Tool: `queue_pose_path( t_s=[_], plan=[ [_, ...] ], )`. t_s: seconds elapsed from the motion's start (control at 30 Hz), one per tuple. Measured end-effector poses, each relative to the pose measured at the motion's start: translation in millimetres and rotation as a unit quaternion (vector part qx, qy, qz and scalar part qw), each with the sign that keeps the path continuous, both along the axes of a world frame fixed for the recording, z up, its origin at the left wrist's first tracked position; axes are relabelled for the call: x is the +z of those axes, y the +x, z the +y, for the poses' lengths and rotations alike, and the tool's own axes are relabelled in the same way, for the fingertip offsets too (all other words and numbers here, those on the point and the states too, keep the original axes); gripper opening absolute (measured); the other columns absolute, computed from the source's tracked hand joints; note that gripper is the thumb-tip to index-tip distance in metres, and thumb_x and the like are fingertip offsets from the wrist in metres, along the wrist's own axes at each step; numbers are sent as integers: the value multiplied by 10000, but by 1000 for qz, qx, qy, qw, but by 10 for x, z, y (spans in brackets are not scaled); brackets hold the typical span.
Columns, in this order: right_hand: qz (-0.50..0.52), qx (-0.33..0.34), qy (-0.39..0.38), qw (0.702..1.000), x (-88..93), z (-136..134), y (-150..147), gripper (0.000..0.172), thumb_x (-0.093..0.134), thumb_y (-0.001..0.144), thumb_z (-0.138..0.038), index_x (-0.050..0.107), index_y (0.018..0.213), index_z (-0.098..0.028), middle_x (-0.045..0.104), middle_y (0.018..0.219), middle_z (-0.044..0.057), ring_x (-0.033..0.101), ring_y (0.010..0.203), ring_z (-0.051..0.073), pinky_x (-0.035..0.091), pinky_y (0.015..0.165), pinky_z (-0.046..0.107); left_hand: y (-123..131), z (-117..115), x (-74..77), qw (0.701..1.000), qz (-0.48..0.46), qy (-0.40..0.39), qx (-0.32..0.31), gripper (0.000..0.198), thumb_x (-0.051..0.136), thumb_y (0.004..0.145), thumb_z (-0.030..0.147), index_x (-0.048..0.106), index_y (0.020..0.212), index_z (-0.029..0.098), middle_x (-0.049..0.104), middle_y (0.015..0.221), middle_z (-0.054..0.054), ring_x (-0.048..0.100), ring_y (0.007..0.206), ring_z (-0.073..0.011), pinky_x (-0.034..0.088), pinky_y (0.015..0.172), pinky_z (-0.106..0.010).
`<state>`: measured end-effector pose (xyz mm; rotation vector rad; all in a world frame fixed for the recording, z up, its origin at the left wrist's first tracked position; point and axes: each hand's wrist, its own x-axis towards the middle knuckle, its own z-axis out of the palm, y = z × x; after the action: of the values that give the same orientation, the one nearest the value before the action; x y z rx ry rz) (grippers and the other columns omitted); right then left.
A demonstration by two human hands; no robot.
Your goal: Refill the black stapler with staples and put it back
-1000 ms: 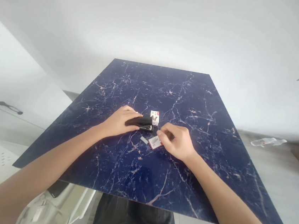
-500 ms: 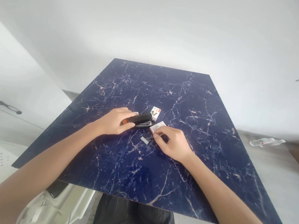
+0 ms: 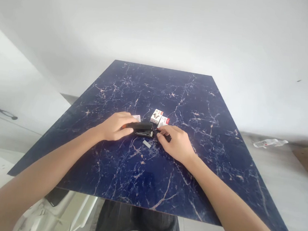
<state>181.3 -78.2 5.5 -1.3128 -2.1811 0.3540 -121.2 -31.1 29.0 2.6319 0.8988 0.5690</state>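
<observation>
2 boxes now touch; left hand grips stapler; right hand curled, hold unclear

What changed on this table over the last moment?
The right hand moved the small white-and-red cardboard box forward, let go, and it now sits beside a matching white box. The left hand stayed on the black plastic stapler; the silver staple strip lying on the blue marble-patterned table didn't move.

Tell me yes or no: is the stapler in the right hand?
No, the stapler is under the left hand, while the right hand sits beside its front end.
</observation>
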Motion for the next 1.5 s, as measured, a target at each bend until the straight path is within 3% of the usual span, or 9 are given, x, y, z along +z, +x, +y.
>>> queue_pose_path(
  t_s=[0.1, 0.2, 0.3, 0.57, 0.77, 1.0, 1.17, 1.33, 1.5],
  plan=[
    [20, 67, -4, 998, 9, -30, -43, 257, 702, 923, -312, 707, 1158, -210, 758, 1028, 72, 701, 891, 232, 571, 846, 388, 84, -46, -2, 1000, -2, -23, -10, 495, 330, 1078, 496, 693, 1203, 184, 716, 1011, -107, 628, 919, -263, 519, 808, -416],
    [18, 90, -1, 996, 2, -41, -80, 241, 693, 943, -303, 698, 1160, -198, 735, 1020, 80, 681, 878, 229, 567, 835, 389, 160, -78, -32, 1000, -8, -3, -3, 594, 189, 1104, 528, 657, 1289, 211, 704, 1248, -121, 572, 1203, -314, 463, 1041, -520],
    [19, 87, -6, 996, -19, -16, -99, 180, 663, 982, -290, 703, 1134, -202, 721, 1042, 83, 675, 876, 222, 558, 809, 367, 190, -95, -79, 1000, -15, 18, 11, 601, 212, 1098, 576, 609, 1365, 213, 647, 1390, -131, 479, 1363, -343, 373, 1163, -581],
    [18, 58, -21, 998, -44, 28, -152, 104, 671, 1003, -295, 708, 1024, -200, 713, 1012, 62, 658, 835, 200, 512, 735, 325, 145, -94, -192, 998, -37, -46, 28, 562, 350, 1095, 552, 454, 1536, 219, 519, 1536, -159, 279, 1563, -364, 378, 1217, -593],
    [-39, 83, -29, 995, 68, 65, -5, 113, 630, 1019, -278, 705, 1061, -204, 734, 987, 49, 668, 815, 191, 495, 750, 320, 147, -57, -206, 999, -11, -7, 34, 458, 551, 1021, 509, 636, 1347, 198, 622, 1379, -169, 497, 1410, -374, 487, 1126, -575],
    [-161, 72, -26, 984, 345, 145, 408, 139, 651, 949, -278, 682, 830, -214, 710, 807, 28, 620, 725, 191, 394, 634, 302, 96, 5, -220, 999, -4, 19, 46, 342, 654, 959, 487, 720, 1133, 199, 700, 1164, -125, 649, 1129, -301, 588, 926, -462],
    [-123, 106, 40, 986, 310, -82, 117, 382, 565, 1023, -332, 627, 669, -202, 633, 618, 8, 556, 587, 144, 381, 602, 290, 108, 0, -206, 999, -25, 28, 35, 290, 672, 957, 443, 702, 1130, 212, 725, 1101, -94, 653, 1068, -276, 577, 890, -429],
    [-126, 61, 27, 990, 85, -286, -274, 226, 591, 1039, -358, 760, 1058, -211, 782, 888, 47, 705, 731, 197, 464, 644, 308, 118, -18, -168, 998, -20, 39, 35, 275, 649, 978, 458, 704, 1076, 207, 740, 1085, -93, 666, 1017, -267, 567, 869, -419],
    [-75, 105, -24, 991, 59, -240, -254, 113, 658, 1007, -250, 763, 1035, -222, 760, 1042, 53, 731, 891, 202, 554, 764, 307, 120, -22, -180, 998, -12, 40, 36, 272, 644, 984, 447, 699, 1095, 204, 742, 1079, -87, 665, 1006, -263, 559, 855, -407]
  ],
)
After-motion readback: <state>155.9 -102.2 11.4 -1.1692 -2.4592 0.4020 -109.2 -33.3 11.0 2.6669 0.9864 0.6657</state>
